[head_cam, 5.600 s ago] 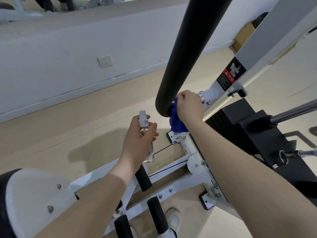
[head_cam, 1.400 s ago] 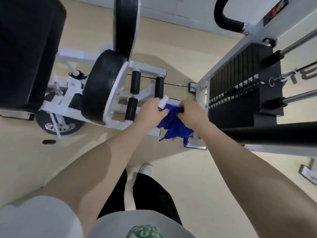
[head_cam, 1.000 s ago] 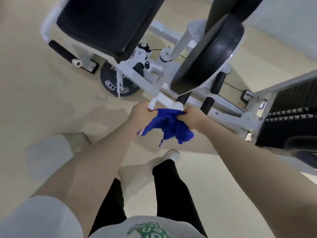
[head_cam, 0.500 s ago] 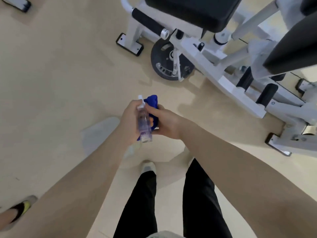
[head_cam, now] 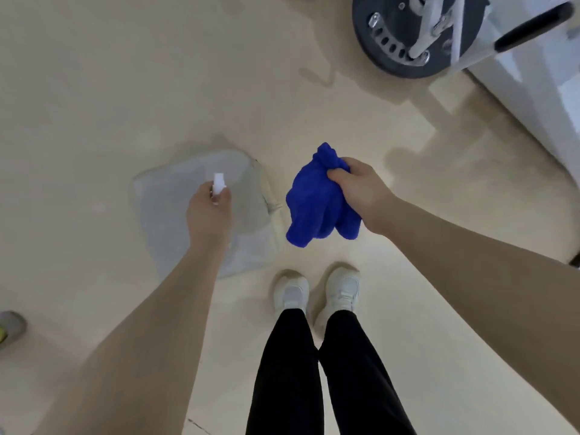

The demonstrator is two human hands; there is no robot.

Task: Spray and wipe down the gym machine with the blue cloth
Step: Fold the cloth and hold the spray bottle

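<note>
Floor: pale beige gym floor fills nearly the whole view, glossy, with soft shadows on it.
Left hand: the left hand is curled around a small spray bottle — only the white cap pokes out above the fingers, the rest is tucked inside the grip, so you can't really see the body of it.
Right hand: the right hand has its fingers bunched tight on the blue cloth, gripping it near the top.
Cloth: crumpled, hanging loose below and to the left of that grip, touching nothing else. One little knot of fabric sticks up just above the knuckles.
Gap: the two hands are apart, with the cloth dangling between them, nearer the right one.
Bag: right under the bottle hand there's a greyish translucent bag or sheet lying flat on the floor — can't tell exactly what it is.
Machine: the gym machine sits well away from both grips, up past the cloth hand in the far right corner. White frame, a dark round disc with holes and a black grip on a bar.
Feet: white sneakers and black trousers straight below the cloth.
Edge: something grey with a bit of yellow far out past the left forearm, too cropped to tell.
</note>
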